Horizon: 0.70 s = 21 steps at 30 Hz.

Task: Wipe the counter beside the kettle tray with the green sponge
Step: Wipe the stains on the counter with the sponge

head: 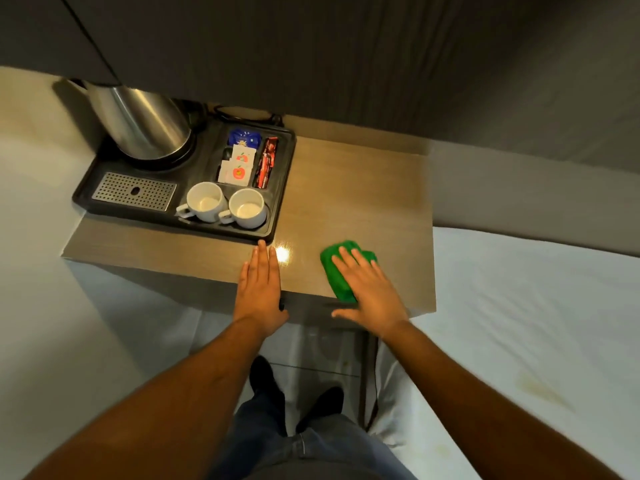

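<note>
Right hand lying flat, fingers spread, pressing green sponge onto counter, lower-center frame, right of kettle tray. Left hand flat, open, bracing near tray corner. Best w/ even pressure, overlapping passes, staying clear of tray. Counting: 2 cups, 1 kettle.

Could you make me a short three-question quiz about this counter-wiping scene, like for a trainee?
1. True or false: the right hand presses flat on the green sponge.
2. How many cups sit in the kettle tray?
3. The left hand rests on: A) the kettle B) the counter C) the bed

Key: 1 true; 2 two; 3 B.
</note>
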Tool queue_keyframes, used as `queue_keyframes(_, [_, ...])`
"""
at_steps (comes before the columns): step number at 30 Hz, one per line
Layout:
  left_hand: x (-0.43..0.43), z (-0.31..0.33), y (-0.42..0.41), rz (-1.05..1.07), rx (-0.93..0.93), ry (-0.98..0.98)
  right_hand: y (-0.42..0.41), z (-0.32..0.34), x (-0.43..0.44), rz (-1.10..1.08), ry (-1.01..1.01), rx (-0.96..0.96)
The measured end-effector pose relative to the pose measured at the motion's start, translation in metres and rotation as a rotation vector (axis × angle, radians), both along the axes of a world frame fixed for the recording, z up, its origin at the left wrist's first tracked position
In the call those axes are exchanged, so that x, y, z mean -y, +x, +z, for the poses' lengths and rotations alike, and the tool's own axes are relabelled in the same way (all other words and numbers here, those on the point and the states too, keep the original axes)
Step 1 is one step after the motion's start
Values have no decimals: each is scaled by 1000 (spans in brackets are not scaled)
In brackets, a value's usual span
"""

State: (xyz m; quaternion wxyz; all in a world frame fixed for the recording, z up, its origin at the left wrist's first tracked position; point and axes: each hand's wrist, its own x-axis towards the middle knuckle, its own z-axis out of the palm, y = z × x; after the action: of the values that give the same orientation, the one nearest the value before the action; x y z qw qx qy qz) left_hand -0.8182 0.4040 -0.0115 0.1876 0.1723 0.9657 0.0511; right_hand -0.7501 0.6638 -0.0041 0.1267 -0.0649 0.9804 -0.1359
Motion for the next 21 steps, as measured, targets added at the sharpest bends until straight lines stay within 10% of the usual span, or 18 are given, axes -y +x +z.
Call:
queue_keyframes(11, [8,18,3,-6,-62,169,55,44,-27,-337,-149,-71])
queue_keyframes(21, [69,61,24,180,-230,128,-46,69,119,25,-284,-168])
